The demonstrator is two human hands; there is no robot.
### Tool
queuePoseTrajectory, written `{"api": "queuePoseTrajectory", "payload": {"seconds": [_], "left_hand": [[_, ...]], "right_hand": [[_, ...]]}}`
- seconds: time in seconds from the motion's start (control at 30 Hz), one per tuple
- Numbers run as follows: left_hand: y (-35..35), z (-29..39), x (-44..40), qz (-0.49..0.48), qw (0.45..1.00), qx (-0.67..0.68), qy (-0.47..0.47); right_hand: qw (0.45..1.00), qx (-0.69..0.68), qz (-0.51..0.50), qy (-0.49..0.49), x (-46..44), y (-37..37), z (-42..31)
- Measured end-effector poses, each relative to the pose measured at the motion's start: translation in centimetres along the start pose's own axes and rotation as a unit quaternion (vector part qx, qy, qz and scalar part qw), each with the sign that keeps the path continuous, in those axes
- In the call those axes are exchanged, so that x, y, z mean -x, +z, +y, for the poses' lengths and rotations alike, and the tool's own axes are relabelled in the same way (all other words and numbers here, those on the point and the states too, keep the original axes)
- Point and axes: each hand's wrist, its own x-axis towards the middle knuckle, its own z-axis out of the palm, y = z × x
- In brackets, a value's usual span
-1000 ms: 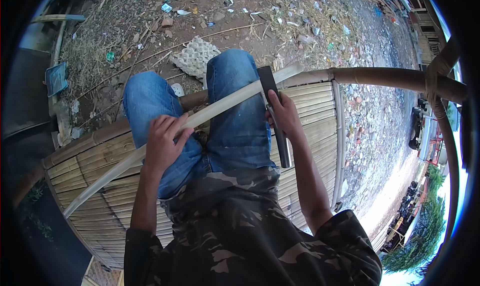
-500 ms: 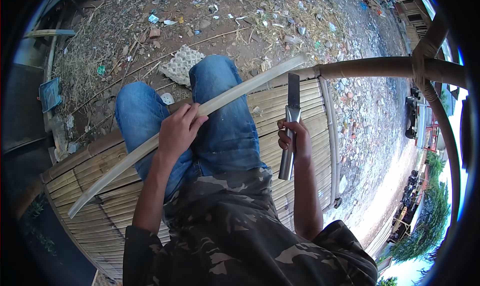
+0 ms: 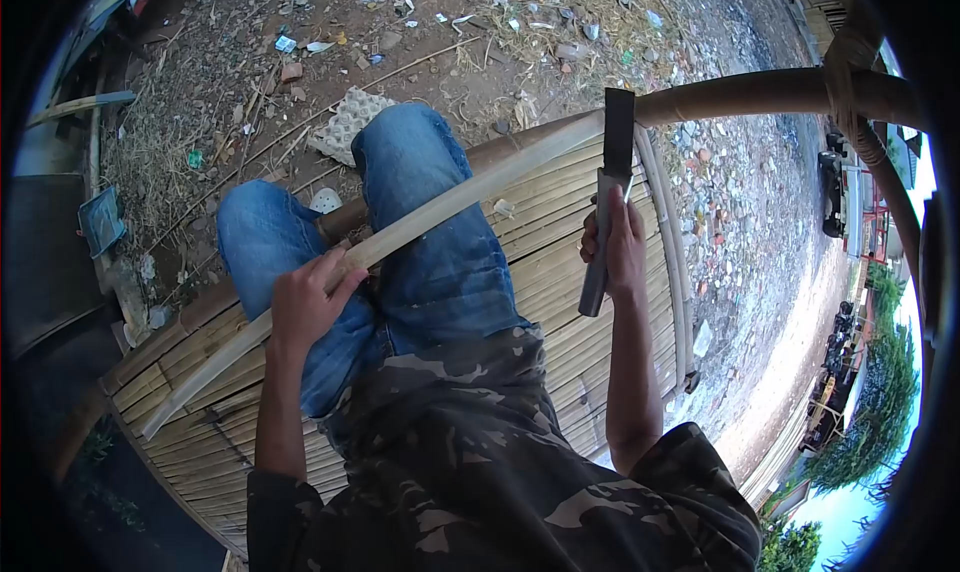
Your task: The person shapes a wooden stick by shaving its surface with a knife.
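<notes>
A long pale strip, probably bamboo or wood (image 3: 440, 210), lies slantwise across the thighs in blue jeans. My left hand (image 3: 308, 300) grips it near its middle, over the left thigh. On the right, my right hand (image 3: 617, 240) is wrapped round the metal handle of a knife (image 3: 618, 137) with a broad dark blade. The blade points away from me, and its edge is beside the strip's far right end; whether they touch I cannot tell.
I sit on a slatted bamboo bench (image 3: 560, 262) with a curved pole (image 3: 740, 96) along its far right. Beyond it, littered ground holds an egg tray (image 3: 345, 122). A blue plastic container (image 3: 101, 220) lies at the left, and parked vehicles (image 3: 832, 352) stand at the far right.
The knife has swung off the strip and moved right, then forward to the strip's far end. My left hand has shifted slightly down the strip toward the left.
</notes>
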Motion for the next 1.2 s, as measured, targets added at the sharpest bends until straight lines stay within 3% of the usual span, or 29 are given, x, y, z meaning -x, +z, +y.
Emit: {"api": "queuePoseTrajectory", "payload": {"seconds": [0.13, 0.17, 0.2, 0.27, 0.37, 0.5, 0.53, 0.6, 0.7, 0.83, 0.87, 0.93, 1.03, 1.13, 1.17, 1.2], "left_hand": [[0.4, 0.0, -0.4, 0.004, 1.0, -0.011, 0.011], [0.4, 0.0, -0.5, -0.008, 1.0, -0.017, 0.008], [0.4, 0.1, -0.5, -0.019, 1.0, -0.022, 0.006], [0.2, -0.2, -1.1, -0.013, 1.0, -0.018, 0.021], [0.4, 0.0, -0.5, -0.014, 1.0, -0.008, 0.018], [0.6, -0.1, -0.7, -0.01, 1.0, -0.015, 0.02], [0.5, -0.1, -0.8, -0.006, 1.0, -0.014, 0.02], [0.3, 0.0, -0.8, -0.024, 0.999, -0.022, 0.01], [0.4, -0.4, -0.5, -0.011, 1.0, -0.007, 0.02], [0.6, -0.2, -0.4, -0.019, 1.0, -0.011, 0.018], [0.7, -0.2, -0.6, -0.02, 1.0, -0.011, 0.019], [0.5, -0.2, -0.7, -0.015, 1.0, -0.013, 0.024], [0.3, -0.2, -0.3, -0.026, 0.999, -0.024, 0.009], [0.5, -0.1, -0.4, -0.019, 0.999, -0.021, 0.021], [0.5, 0.1, -0.5, -0.021, 0.999, -0.018, 0.018], [0.4, 0.2, -0.8, -0.018, 1.0, -0.015, 0.018]], "right_hand": [[0.996, -0.019, 0.04, -0.077, -0.9, 1.7, 2.1], [0.993, 0.111, -0.026, -0.022, -0.4, 2.8, 3.1], [0.983, 0.141, -0.098, 0.067, 0.1, 4.0, 4.7], [0.98, 0.134, -0.118, 0.087, -0.5, 2.6, 4.9], [0.991, 0.026, -0.093, 0.097, -0.7, 1.3, 2.1], [0.995, -0.091, 0.024, -0.03, -1.2, 1.1, 0.9], [0.996, -0.06, 0.061, -0.039, -1.1, 2.2, 2.6], [0.984, 0.047, -0.13, 0.11, 0.2, 3.5, 5.8], [0.984, 0.076, -0.136, 0.086, -0.3, 1.1, 4.0], [0.995, -0.083, 0.021, -0.045, -0.8, -0.1, 0.7], [0.997, -0.032, 0.05, -0.042, -0.4, 1.4, 1.9], [0.98, 0.082, -0.141, 0.118, 1.3, 3.5, 5.0], [0.982, 0.105, -0.124, 0.1, 1.0, 1.8, 2.8], [0.999, -0.017, -0.03, 0.002, 0.4, 0.6, 1.3], [0.999, 0.041, -0.01, -0.015, 0.5, 1.5, 2.5], [0.976, 0.199, -0.083, 0.046, 0.9, 2.8, 3.9]]}}
